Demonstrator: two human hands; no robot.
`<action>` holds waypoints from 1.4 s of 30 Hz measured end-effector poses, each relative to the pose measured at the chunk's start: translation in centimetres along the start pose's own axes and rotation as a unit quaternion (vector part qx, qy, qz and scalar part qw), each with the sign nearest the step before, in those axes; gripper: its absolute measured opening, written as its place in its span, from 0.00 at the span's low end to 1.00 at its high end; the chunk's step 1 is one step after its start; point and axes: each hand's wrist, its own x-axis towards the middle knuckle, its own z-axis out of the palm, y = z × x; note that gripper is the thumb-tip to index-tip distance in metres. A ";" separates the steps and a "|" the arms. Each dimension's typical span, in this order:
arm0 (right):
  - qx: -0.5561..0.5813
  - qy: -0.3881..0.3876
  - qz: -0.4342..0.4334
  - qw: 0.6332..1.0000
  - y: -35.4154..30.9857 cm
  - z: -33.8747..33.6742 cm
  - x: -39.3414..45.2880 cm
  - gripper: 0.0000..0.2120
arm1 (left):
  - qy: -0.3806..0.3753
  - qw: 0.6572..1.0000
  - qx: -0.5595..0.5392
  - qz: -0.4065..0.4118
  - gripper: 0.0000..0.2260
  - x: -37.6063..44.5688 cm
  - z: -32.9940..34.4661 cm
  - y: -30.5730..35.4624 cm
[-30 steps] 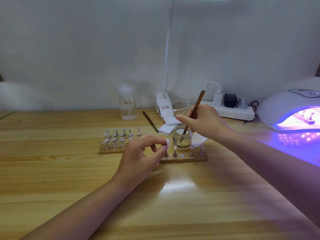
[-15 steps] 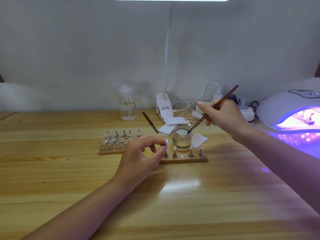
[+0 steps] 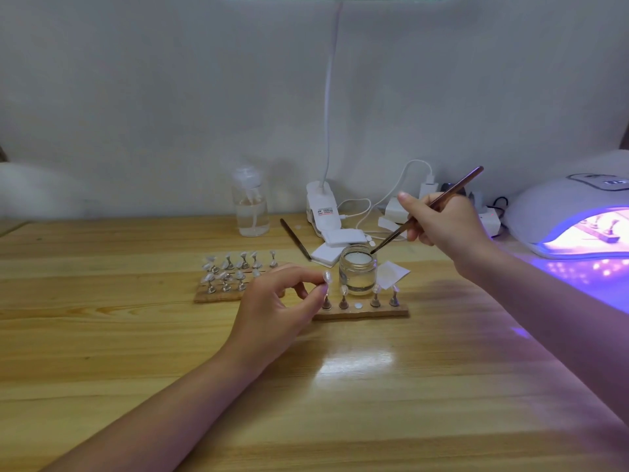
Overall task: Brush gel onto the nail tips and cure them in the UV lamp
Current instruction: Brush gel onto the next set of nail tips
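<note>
UV lamp [image 3: 558, 212] cut off right; contents (possibly nail stands) blurred.

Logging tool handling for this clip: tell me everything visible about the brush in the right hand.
The long thin brown-handled brush has a slim wooden-looking shaft with a darker, narrower working end. It lies tilted, its upper end pointing up and to the right, its tip down and to the left at the rim of the small clear glass jar; whether the tip touches the rim cannot be told. The right hand pinches it near mid-shaft between its fingers. The bristles are too small to make out.
</note>
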 end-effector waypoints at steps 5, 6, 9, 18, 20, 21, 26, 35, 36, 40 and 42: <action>0.012 0.005 0.001 1.000 0.8 -0.3 -0.5 0.19 | -0.001 1.000 -0.003 -0.005 0.10 0.0 0.0 -0.1; 0.015 0.014 0.000 1.000 0.9 -0.4 -0.6 0.19 | -0.001 1.000 -0.003 -0.007 0.10 0.0 0.0 -0.1; 0.030 0.044 -0.007 0.999 1.0 -0.9 -1.1 0.18 | -0.001 1.000 0.004 -0.015 0.11 0.0 0.0 -0.1; 0.153 0.041 -0.157 0.975 0.2 2.0 -7.1 0.11 | -0.005 1.000 0.010 -0.023 0.13 0.0 0.1 -0.3; 0.135 0.009 -0.214 0.967 0.4 2.6 -8.3 0.08 | -0.007 1.000 0.013 -0.020 0.13 0.0 0.1 -0.3; 0.124 -0.006 -0.229 0.965 0.5 2.8 -8.8 0.07 | -0.009 1.000 0.015 -0.021 0.13 0.0 0.1 -0.3; 0.077 -0.030 -0.247 0.966 0.6 3.1 -9.9 0.11 | -0.011 0.999 0.005 -0.036 0.10 -0.1 0.1 -0.2; 0.068 -0.049 -0.253 0.964 0.5 3.1 -10.1 0.11 | -0.017 0.999 0.008 -0.046 0.12 -0.2 0.0 0.2; 0.067 -0.051 -0.255 0.963 0.6 3.1 -10.1 0.12 | -0.017 0.999 0.009 -0.046 0.12 -0.2 0.1 0.2; 0.068 -0.056 -0.252 0.964 0.8 3.0 -10.1 0.15 | -0.017 0.999 0.005 -0.046 0.13 -0.2 0.1 0.2; 0.067 -0.057 -0.249 0.964 0.9 3.0 -10.1 0.16 | -0.017 0.999 0.005 -0.046 0.13 -0.2 0.1 0.2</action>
